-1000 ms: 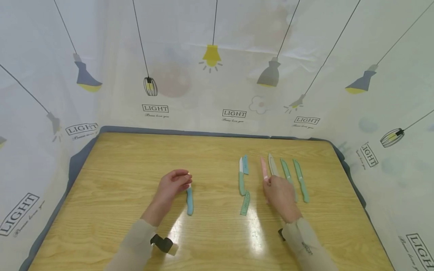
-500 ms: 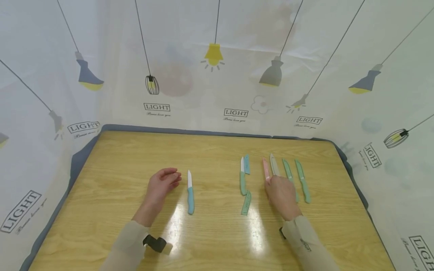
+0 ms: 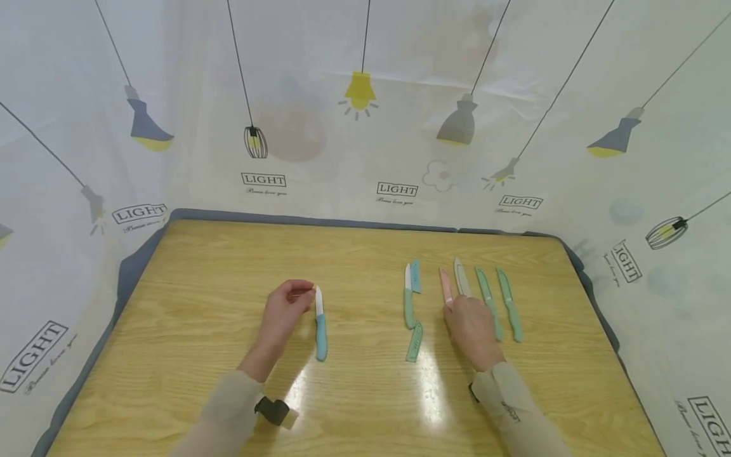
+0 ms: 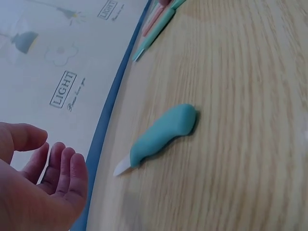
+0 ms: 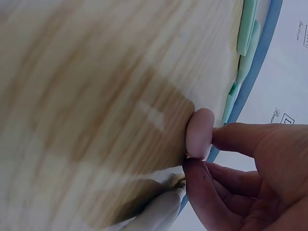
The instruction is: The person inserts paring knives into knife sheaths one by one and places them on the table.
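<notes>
My right hand (image 3: 473,330) pinches the handle of a pink knife (image 3: 445,284) between thumb and fingers; in the right wrist view the rounded pink handle end (image 5: 199,134) shows between them. The pink knife's blade is inside a pink sheath. Left of centre, a blue-handled knife (image 3: 321,336) lies with its white blade bare, pointing away from me. My left hand (image 3: 288,311) hovers beside that blade's tip, its fingers loosely bent and holding nothing in the left wrist view. A pale grey knife (image 3: 461,279) lies right beside the pink one, its handle hidden by my right hand in the head view.
Two green sheathed knives (image 3: 510,308) lie to the right. Left of the pink knife lie a green-handled knife (image 3: 408,308) with a bare white blade, a blue sheath (image 3: 415,277) against it and a green sheath (image 3: 415,343). A printed curtain (image 3: 342,152) surrounds the wooden table (image 3: 228,254).
My left hand drew left off the blue-handled knife, then came back right to its blade tip. The right hand keeps its grip on the pink knife, which has shifted slightly left and nearer.
</notes>
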`<state>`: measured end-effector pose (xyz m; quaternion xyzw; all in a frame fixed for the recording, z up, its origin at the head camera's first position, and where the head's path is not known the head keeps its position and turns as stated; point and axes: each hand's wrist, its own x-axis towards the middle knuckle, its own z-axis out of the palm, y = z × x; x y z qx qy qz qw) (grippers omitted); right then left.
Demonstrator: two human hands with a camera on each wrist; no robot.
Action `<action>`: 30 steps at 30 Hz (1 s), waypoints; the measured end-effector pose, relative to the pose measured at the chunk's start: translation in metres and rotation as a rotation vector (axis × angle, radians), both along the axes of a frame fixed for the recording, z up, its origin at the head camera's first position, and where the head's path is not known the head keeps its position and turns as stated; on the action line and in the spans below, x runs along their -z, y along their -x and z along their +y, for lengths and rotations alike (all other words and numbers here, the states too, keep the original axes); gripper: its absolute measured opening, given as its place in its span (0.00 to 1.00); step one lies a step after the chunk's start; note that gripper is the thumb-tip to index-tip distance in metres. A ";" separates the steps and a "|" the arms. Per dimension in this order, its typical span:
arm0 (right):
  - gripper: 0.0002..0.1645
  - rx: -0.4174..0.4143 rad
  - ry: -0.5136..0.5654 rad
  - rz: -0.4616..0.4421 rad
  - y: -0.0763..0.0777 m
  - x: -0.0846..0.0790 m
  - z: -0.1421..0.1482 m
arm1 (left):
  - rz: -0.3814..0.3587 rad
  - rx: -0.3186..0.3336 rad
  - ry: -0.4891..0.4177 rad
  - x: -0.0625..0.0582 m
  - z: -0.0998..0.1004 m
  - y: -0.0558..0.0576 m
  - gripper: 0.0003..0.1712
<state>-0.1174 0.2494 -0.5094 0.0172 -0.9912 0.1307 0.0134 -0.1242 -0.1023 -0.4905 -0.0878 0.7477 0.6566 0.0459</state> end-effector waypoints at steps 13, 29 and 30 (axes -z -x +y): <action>0.22 0.089 0.002 0.001 -0.009 -0.009 0.003 | 0.136 0.275 0.297 0.001 0.055 0.000 0.13; 0.27 0.164 0.046 -0.046 -0.017 -0.020 0.004 | 0.164 0.646 0.748 0.018 0.147 -0.024 0.22; 0.27 0.164 0.043 -0.041 -0.018 -0.020 0.005 | 0.181 0.648 0.779 0.020 0.150 -0.026 0.22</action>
